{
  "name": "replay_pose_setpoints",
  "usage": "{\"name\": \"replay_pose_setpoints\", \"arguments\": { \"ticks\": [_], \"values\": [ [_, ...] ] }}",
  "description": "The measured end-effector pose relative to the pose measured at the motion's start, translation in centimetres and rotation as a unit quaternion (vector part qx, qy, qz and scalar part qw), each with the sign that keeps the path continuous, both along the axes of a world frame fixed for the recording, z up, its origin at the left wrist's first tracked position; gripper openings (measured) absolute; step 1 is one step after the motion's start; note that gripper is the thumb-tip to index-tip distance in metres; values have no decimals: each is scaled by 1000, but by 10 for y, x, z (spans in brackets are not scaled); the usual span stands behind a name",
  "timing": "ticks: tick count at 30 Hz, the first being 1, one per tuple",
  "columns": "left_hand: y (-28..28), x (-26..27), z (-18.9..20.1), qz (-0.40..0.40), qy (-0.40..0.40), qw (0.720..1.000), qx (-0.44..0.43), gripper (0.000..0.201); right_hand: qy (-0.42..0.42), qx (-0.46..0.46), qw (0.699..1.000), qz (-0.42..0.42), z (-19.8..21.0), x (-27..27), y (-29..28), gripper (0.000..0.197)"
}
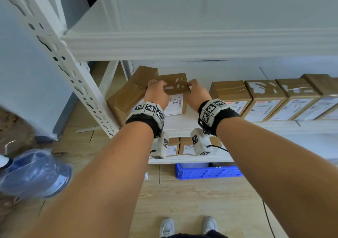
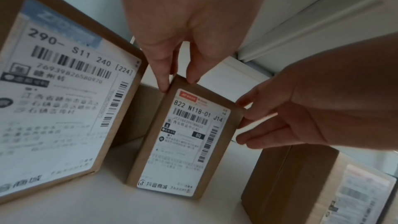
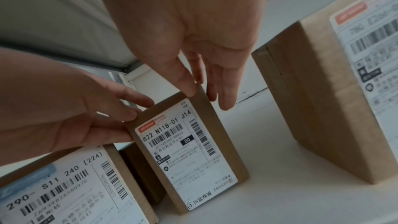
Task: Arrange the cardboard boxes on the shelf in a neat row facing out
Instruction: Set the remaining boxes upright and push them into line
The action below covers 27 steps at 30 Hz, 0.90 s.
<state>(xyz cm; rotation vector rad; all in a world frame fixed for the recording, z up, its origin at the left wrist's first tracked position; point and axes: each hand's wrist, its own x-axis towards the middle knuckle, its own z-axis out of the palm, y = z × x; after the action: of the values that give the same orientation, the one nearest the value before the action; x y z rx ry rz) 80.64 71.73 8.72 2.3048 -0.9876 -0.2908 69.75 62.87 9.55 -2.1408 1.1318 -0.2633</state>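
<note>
A small cardboard box (image 1: 175, 84) (image 2: 193, 142) (image 3: 189, 151) stands on the white middle shelf (image 1: 182, 124) with its shipping label facing out. My left hand (image 1: 157, 86) (image 2: 178, 81) grips its upper left edge. My right hand (image 1: 194, 86) (image 3: 204, 94) grips its upper right edge, thumb at the front. A larger labelled box (image 1: 128, 95) (image 2: 64, 91) (image 3: 64, 193) sits askew just left of it. To the right, several boxes (image 1: 265, 98) stand side by side with labels out. A gap separates the held box from the nearest of these (image 2: 290, 185) (image 3: 323, 91).
The upper shelf beam (image 1: 182, 43) hangs close above the boxes. A perforated white upright (image 1: 73, 73) bounds the left end. More small boxes (image 1: 184, 146) stand on the lower shelf, over a blue crate (image 1: 206, 172). A blue water bottle (image 1: 34, 172) lies on the floor at left.
</note>
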Motion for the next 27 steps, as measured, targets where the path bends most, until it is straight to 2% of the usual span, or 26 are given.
{"name": "replay_pose_setpoints", "arguments": {
  "ticks": [4,9,12,17,20,27],
  "values": [
    [-3,-7,-1,0,8,1000,-22,34,13,-17,1000,-19,2,-9,-4,31],
    [-12,-15,-1,32,11,999,-18,25,48,-37,998,-10,6,-23,-7,33],
    [-17,-18,-1,34,15,999,7,33,32,-65,997,-12,11,-32,-10,36],
    [-27,-23,0,-38,7,998,52,54,17,-135,990,-43,14,-51,-25,42],
    [-31,-35,-3,-68,0,992,106,59,42,-155,985,-61,13,-66,-33,43],
    [-40,-59,-2,-78,-3,992,99,59,86,-140,985,-47,-1,-88,-43,54]
  ]
}}
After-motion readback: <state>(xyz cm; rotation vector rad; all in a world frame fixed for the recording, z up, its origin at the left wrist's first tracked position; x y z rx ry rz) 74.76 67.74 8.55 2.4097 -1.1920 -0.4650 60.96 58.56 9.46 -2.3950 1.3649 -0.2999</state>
